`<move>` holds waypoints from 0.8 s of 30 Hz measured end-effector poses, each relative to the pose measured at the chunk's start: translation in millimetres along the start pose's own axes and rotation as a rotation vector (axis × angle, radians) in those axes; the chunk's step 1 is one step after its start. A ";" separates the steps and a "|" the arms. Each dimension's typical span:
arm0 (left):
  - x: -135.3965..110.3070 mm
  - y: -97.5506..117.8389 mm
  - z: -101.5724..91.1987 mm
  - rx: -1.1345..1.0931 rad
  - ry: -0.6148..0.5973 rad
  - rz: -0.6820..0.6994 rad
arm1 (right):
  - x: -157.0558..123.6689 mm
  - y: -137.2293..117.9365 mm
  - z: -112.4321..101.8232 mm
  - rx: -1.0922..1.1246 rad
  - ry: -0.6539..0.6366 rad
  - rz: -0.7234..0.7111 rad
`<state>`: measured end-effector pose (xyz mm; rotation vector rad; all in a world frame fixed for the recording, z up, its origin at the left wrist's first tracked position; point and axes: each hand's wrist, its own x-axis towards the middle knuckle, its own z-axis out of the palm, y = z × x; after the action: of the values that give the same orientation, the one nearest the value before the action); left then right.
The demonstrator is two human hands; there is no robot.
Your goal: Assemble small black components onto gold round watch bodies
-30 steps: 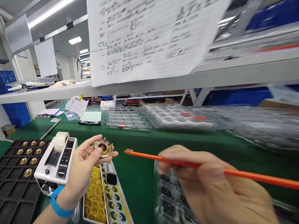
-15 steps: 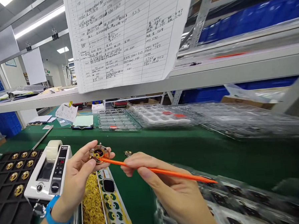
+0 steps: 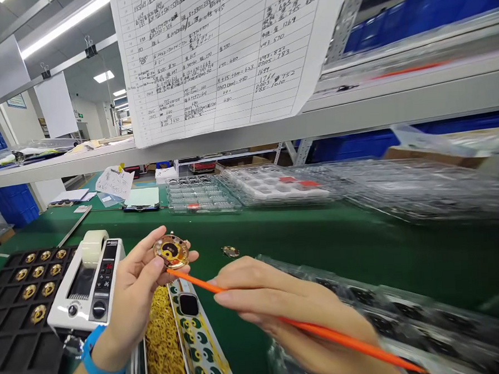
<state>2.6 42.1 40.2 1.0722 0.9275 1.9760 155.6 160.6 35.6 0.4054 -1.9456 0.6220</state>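
Left hand [image 3: 131,285], with a blue wristband [image 3: 97,359], is pinching the round gold piece [image 3: 172,251] by its edge, thumb bent in below and fingers curling behind; the piece is being held up above the green table [image 3: 234,299]. Its face is now turning more fully toward the viewer; half a second ago it was looking flatter. Right hand [image 3: 275,289] is gripping the orange stick [image 3: 196,282], thumb and fingers closing firmly around the shaft. The stick's tip is now showing at the lower edge of the gold piece, near the left thumb; in the previous frame it was crossing the face, and one second ago it was pointing well apart from it. Whether tip and edge are touching, cannot tell. The small round part [image 3: 230,251] on the table is now showing clear of the right fingers, which were partly overlapping it before. Beside the left forearm the tape dispenser [image 3: 96,290] is standing next to the black tray [image 3: 16,355], and yellow rings [image 3: 163,348] are lying in a box below the left hand.
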 end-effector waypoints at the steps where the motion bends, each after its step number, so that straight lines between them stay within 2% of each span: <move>1: -0.3 -1.6 0.3 0.012 0.008 -0.002 | -2.0 -0.7 1.4 -0.004 0.064 0.024; 5: -4.8 -9.1 4.1 0.079 0.016 -0.003 | -10.6 -2.1 12.2 -0.082 0.336 0.158; 8: -8.0 -14.4 9.0 0.103 0.021 0.001 | -11.9 -1.8 22.5 -0.128 0.436 0.224; 10: -8.1 -17.5 11.3 0.107 0.035 -0.005 | -10.5 -2.0 27.2 -0.148 0.460 0.230; 13: -5.9 -20.9 11.1 0.087 0.049 -0.012 | -9.7 -2.1 29.5 -0.249 0.373 0.100; 17: -1.9 -22.2 6.5 0.038 0.050 -0.022 | -15.5 4.0 27.8 -0.489 0.106 -0.184; 19: 0.9 -21.0 4.3 0.029 0.056 -0.032 | -18.0 8.1 26.4 -0.575 0.029 -0.262; 21: 4.6 -18.9 2.9 0.017 0.062 -0.048 | -18.0 9.6 24.2 -0.581 0.012 -0.278; 24: 10.0 -15.4 2.4 0.023 0.092 -0.089 | -13.8 4.6 20.0 -0.443 0.110 -0.121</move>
<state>4.1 58.8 32.2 0.9430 1.0318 1.9592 144.7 152.7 14.9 0.2023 -1.8711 0.1225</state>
